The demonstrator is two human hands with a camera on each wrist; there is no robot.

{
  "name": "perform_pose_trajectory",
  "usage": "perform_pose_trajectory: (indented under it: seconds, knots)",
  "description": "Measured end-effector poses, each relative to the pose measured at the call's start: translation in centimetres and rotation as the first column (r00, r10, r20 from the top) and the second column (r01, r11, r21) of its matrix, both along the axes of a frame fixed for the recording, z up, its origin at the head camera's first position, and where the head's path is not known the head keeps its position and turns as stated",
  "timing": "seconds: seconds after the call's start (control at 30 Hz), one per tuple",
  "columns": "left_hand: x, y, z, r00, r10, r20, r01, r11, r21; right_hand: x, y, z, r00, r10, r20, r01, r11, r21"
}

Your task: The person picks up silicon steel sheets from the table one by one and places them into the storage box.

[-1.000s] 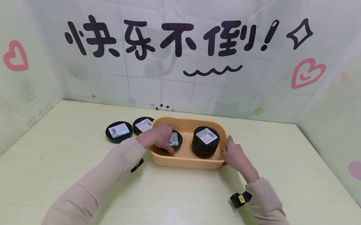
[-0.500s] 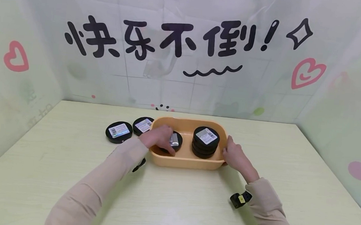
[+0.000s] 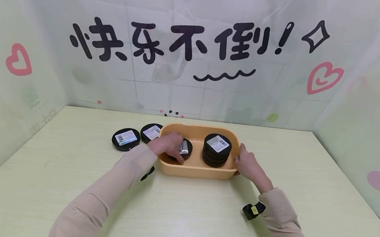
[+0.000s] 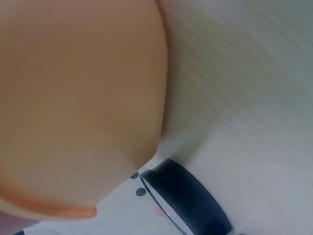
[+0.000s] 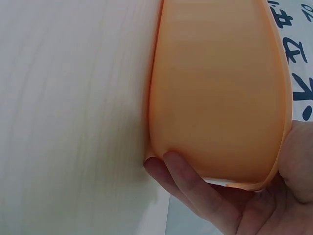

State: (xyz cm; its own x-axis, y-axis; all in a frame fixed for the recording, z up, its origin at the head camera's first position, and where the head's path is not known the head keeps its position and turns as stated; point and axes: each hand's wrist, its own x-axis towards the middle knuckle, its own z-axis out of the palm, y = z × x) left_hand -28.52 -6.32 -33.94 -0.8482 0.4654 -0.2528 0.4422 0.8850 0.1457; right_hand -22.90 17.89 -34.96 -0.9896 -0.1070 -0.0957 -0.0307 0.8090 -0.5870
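Note:
An orange plastic bin (image 3: 199,172) stands on the table. My left hand (image 3: 169,145) reaches over its left end and holds a flat round black container (image 3: 188,149) with a silvery label, thumb on the near side and fingers on the far side. The hand hides part of that container. Beside it in the bin rises a stack of similar black containers (image 3: 216,152), the top one showing a white label. My right hand (image 3: 248,164) grips the bin's right end; in the right wrist view its fingers (image 5: 195,188) curl against the bin's outer wall (image 5: 220,107).
Left of the bin, two more black round containers lie on the table: one labelled container (image 3: 125,139) farther left and another container (image 3: 151,131) close by the bin's far left corner. A printed cloth backdrop (image 3: 185,95) rises behind the table (image 3: 182,214).
Almost nothing has moved. My left forearm has shifted slightly to the right, while the left hand stays on the container and the right hand keeps its grip on the bin.

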Motion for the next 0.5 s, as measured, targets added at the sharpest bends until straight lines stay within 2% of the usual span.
perform_pose_trajectory:
  seconds: [0.2, 0.5]
  knots:
    - [0.16, -0.18, -0.08, 1.000, -0.001, -0.003, 0.001, 1.000, 0.002, -0.02, -0.08, 0.03, 1.000, 0.003, 0.005, -0.003, 1.000, -0.005]
    - [0.58, -0.56, 0.51, 0.994, -0.079, -0.073, 0.081, 0.996, 0.036, -0.09, 0.02, 0.02, 1.000, -0.005, 0.015, 0.006, 0.999, -0.042]
